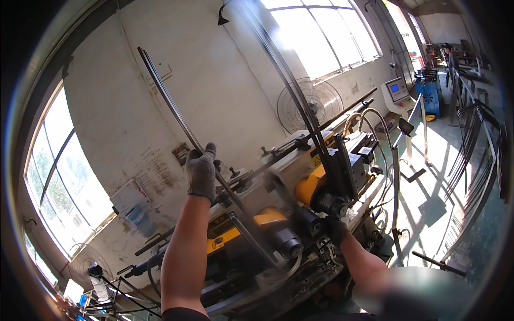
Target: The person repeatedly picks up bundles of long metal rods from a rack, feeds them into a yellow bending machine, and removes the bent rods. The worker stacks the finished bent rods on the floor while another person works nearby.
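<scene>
My left hand point(201, 171), in a grey knitted glove, is closed around a long metal bar point(170, 101). The bar slants from the upper left down toward the machine point(278, 176), its lower part blurred. To the right, my right hand point(336, 231), in a dark glove, is down at the machine beside a dark cylindrical part point(309, 220). Shadow hides its fingers, so whether it grips anything is unclear. Two yellow housings with dark ribbed motors point(288, 242) sit near the hands. A second set of long bars point(292, 80) rises from the machine's right side.
A wire-caged fan point(310, 106) stands behind the machine by the window. Hoses point(369, 115) loop at its right end, near a control box with a blue screen point(397, 90). Many long metal pieces point(471, 134) lean on a rack at far right. A person point(448, 53) is in the distance.
</scene>
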Motion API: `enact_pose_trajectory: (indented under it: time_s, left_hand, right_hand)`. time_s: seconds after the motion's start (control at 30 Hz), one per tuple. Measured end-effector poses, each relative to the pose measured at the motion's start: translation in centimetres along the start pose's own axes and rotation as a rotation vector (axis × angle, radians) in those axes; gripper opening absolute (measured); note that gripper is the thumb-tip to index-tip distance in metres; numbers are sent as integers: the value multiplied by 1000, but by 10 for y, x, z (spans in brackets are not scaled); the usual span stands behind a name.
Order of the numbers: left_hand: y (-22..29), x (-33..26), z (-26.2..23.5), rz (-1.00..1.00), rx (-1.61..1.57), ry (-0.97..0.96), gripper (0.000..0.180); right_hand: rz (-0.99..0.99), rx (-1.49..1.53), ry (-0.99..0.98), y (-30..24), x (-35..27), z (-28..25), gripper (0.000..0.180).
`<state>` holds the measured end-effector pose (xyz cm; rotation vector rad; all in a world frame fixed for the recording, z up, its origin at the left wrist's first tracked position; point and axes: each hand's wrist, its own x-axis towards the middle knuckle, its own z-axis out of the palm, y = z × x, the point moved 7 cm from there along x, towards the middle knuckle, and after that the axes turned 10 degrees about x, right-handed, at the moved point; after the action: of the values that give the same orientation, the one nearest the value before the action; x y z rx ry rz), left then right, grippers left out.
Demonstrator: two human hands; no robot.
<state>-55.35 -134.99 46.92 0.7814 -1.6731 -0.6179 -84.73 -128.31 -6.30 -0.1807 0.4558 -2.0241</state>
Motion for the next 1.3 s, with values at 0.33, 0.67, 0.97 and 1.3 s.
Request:
enact_pose_trajectory:
  time_s: [0.33, 0.67, 0.97, 1.3]
  left_hand:
    - [-21, -10, 10, -131, -53, -40, 23]
    - [-26, 1, 17, -150, -29, -50, 26]
    - [-32, 9, 11, -178, 65, -64, 21]
    - [-36, -10, 24, -169, 132, -69, 28]
  right_hand:
    - [-85, -25, -53, 11, -6, -5, 24]
    - [0, 102, 53, 9, -1, -17, 24]
    - [27, 74, 89, 7, -7, -5, 29]
    - [57, 43, 119, 3, 4, -15, 27]
